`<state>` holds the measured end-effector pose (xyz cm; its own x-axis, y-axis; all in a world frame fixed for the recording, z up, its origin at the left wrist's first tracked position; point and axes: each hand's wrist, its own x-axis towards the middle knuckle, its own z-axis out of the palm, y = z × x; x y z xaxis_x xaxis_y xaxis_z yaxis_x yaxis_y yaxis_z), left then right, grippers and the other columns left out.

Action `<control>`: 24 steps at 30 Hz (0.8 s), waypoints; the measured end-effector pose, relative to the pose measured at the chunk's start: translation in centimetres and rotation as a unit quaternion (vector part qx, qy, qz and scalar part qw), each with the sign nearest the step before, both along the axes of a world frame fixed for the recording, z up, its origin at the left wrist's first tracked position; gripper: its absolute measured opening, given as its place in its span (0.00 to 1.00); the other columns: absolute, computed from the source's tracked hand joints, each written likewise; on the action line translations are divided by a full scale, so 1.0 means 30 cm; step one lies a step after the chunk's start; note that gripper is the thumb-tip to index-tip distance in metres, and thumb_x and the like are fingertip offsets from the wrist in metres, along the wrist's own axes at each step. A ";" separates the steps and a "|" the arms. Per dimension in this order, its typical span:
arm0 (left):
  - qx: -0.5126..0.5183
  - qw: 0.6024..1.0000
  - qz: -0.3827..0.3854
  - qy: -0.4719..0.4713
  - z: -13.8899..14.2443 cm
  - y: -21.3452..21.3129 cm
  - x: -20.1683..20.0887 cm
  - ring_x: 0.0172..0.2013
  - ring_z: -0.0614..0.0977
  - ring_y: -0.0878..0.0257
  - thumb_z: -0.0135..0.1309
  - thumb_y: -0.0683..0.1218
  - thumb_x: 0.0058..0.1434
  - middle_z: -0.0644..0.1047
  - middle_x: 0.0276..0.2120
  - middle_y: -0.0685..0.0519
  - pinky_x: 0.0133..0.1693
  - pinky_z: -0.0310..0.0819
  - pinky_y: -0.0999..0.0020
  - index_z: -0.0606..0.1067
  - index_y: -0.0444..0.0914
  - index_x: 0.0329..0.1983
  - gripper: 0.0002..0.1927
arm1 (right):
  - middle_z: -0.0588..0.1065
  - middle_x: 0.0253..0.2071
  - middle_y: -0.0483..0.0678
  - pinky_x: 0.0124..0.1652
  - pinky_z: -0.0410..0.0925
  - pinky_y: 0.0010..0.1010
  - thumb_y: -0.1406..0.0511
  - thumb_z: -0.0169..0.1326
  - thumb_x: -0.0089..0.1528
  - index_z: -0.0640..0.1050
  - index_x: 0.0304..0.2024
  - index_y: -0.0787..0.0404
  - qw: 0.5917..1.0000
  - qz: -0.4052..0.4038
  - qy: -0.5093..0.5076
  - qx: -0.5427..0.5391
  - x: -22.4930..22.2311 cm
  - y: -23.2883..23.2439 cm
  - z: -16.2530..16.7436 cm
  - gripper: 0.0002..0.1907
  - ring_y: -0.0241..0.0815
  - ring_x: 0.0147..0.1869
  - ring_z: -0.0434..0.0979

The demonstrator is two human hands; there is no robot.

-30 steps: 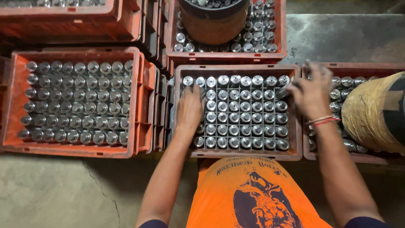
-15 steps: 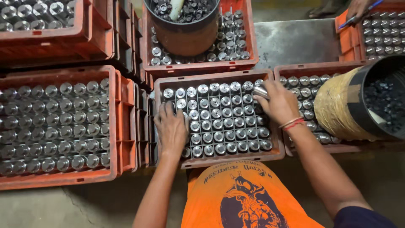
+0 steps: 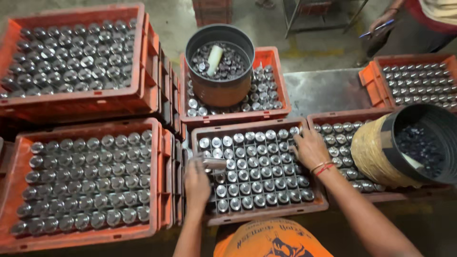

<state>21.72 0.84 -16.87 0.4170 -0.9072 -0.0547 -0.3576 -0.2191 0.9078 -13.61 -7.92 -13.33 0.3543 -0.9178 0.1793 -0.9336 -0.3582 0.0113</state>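
An orange crate (image 3: 266, 216) in front of me is packed with upright shiny metal cylinders (image 3: 259, 171). My left hand (image 3: 197, 183) is at the crate's left edge, its fingers closed on one cylinder (image 3: 213, 163) that lies tilted above the rows. My right hand (image 3: 310, 150), with a red thread on its wrist, rests on the cylinders near the crate's far right corner. Its fingers are bent over the tops, and I cannot see whether they grip one.
More orange crates of cylinders sit at the left (image 3: 85, 183), far left (image 3: 71, 57) and far right (image 3: 419, 83). A dark bucket (image 3: 219, 90) stands on the crate behind. A tape-wrapped bucket (image 3: 376, 152) stands at the right. Another person's hand (image 3: 381, 24) holds a pen.
My left hand moved to the crate's left edge and lifted a cylinder. My right hand came from the right-hand crate to the middle crate's far right corner. The view pulled back.
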 end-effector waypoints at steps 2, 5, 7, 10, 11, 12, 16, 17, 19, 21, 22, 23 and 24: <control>0.061 0.977 0.022 0.204 0.005 -0.020 0.013 0.58 0.70 0.50 0.37 0.55 0.74 0.69 0.59 0.44 0.62 0.63 0.43 0.66 0.41 0.65 0.22 | 0.70 0.55 0.60 0.60 0.61 0.57 0.52 0.60 0.56 0.82 0.36 0.58 0.999 -0.012 0.018 -0.031 0.039 0.000 -0.025 0.17 0.66 0.73 0.59; 0.098 0.949 -0.023 0.298 0.020 -0.079 -0.018 0.46 0.75 0.39 0.41 0.51 0.69 0.69 0.50 0.29 0.51 0.76 0.45 0.61 0.41 0.68 0.25 | 0.72 0.53 0.53 0.62 0.57 0.63 0.48 0.54 0.63 0.82 0.39 0.55 0.996 -0.068 0.033 0.048 0.098 -0.008 -0.056 0.20 0.59 0.70 0.62; 0.135 0.922 -0.052 0.360 0.030 -0.078 -0.053 0.38 0.79 0.32 0.44 0.49 0.66 0.68 0.45 0.19 0.44 0.84 0.47 0.58 0.41 0.70 0.29 | 0.72 0.53 0.52 0.63 0.55 0.65 0.47 0.53 0.65 0.82 0.42 0.54 0.991 -0.090 0.041 0.095 0.105 -0.011 -0.066 0.20 0.56 0.69 0.63; 0.087 0.965 -0.118 -0.215 0.041 -0.050 -0.070 0.35 0.82 0.36 0.57 0.56 0.63 0.79 0.35 0.32 0.37 0.77 0.47 0.61 0.28 0.62 0.35 | 0.72 0.51 0.51 0.65 0.51 0.67 0.48 0.55 0.58 0.84 0.40 0.51 0.994 -0.050 0.083 0.041 0.082 -0.011 -0.081 0.19 0.62 0.71 0.60; 0.094 0.958 -0.132 -0.238 0.043 -0.030 -0.063 0.32 0.81 0.36 0.58 0.56 0.62 0.78 0.31 0.33 0.35 0.76 0.46 0.60 0.26 0.60 0.36 | 0.73 0.49 0.51 0.65 0.49 0.68 0.48 0.57 0.53 0.85 0.38 0.50 0.993 -0.016 0.120 -0.001 0.071 -0.005 -0.088 0.19 0.67 0.71 0.57; 0.099 0.950 -0.145 -0.260 0.046 -0.025 -0.054 0.29 0.81 0.36 0.60 0.56 0.61 0.77 0.27 0.33 0.32 0.75 0.45 0.60 0.23 0.57 0.37 | 0.73 0.50 0.50 0.68 0.49 0.66 0.49 0.57 0.57 0.85 0.38 0.50 0.990 -0.001 0.138 -0.010 0.067 -0.001 -0.099 0.17 0.66 0.72 0.58; -0.049 0.933 -0.177 -0.309 0.072 -0.025 -0.017 0.33 0.80 0.39 0.58 0.50 0.62 0.77 0.32 0.37 0.34 0.76 0.48 0.69 0.31 0.43 0.18 | 0.73 0.54 0.52 0.60 0.55 0.65 0.52 0.59 0.60 0.84 0.36 0.54 0.998 -0.033 0.042 0.022 0.051 0.016 -0.136 0.15 0.64 0.74 0.58; -0.071 0.929 -0.191 -0.308 0.082 -0.025 -0.010 0.34 0.80 0.40 0.57 0.48 0.62 0.76 0.33 0.38 0.36 0.76 0.49 0.69 0.32 0.42 0.16 | 0.73 0.54 0.54 0.59 0.57 0.66 0.53 0.59 0.61 0.84 0.37 0.55 1.000 -0.024 -0.015 0.000 0.041 0.017 -0.139 0.14 0.66 0.73 0.60; -0.078 0.920 -0.212 -0.319 0.102 -0.027 -0.010 0.37 0.79 0.41 0.57 0.47 0.63 0.75 0.36 0.39 0.38 0.75 0.50 0.69 0.32 0.43 0.15 | 0.73 0.55 0.58 0.57 0.60 0.66 0.56 0.59 0.61 0.83 0.37 0.56 0.990 -0.012 -0.128 -0.055 0.000 0.012 -0.135 0.12 0.68 0.70 0.64; -0.080 0.906 -0.244 -0.336 0.114 -0.024 -0.014 0.39 0.78 0.43 0.57 0.46 0.63 0.75 0.38 0.41 0.40 0.73 0.49 0.70 0.34 0.43 0.12 | 0.73 0.49 0.57 0.57 0.66 0.61 0.55 0.56 0.67 0.81 0.43 0.58 0.973 -0.034 -0.226 -0.025 -0.085 -0.001 -0.104 0.14 0.64 0.62 0.70; -0.079 0.896 -0.266 -0.348 0.115 -0.021 -0.018 0.40 0.78 0.44 0.57 0.45 0.62 0.75 0.37 0.42 0.41 0.72 0.48 0.71 0.35 0.43 0.11 | 0.73 0.45 0.57 0.58 0.68 0.58 0.54 0.54 0.69 0.80 0.45 0.59 0.960 -0.051 -0.274 -0.007 -0.119 0.010 -0.099 0.16 0.62 0.57 0.73; -0.078 0.885 -0.289 -0.358 0.113 -0.021 -0.020 0.42 0.78 0.45 0.56 0.44 0.62 0.74 0.36 0.44 0.42 0.71 0.47 0.73 0.36 0.43 0.10 | 0.74 0.45 0.55 0.57 0.68 0.54 0.53 0.52 0.73 0.79 0.47 0.60 0.899 -0.062 -0.431 0.058 -0.143 0.022 -0.100 0.17 0.57 0.55 0.74; -0.076 0.874 -0.301 -0.373 0.109 -0.018 -0.023 0.43 0.78 0.45 0.56 0.43 0.61 0.75 0.37 0.44 0.43 0.71 0.47 0.74 0.37 0.43 0.09 | 0.73 0.47 0.56 0.56 0.68 0.54 0.54 0.52 0.71 0.78 0.47 0.60 0.798 -0.080 -0.586 0.116 -0.166 0.032 -0.096 0.16 0.58 0.55 0.74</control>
<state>21.02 0.29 -13.59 -0.2703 -0.9478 0.1691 -0.8721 0.3154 0.3741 -18.61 -6.97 -16.22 -0.0576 -0.9910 0.1207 -0.2891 -0.0992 -0.9521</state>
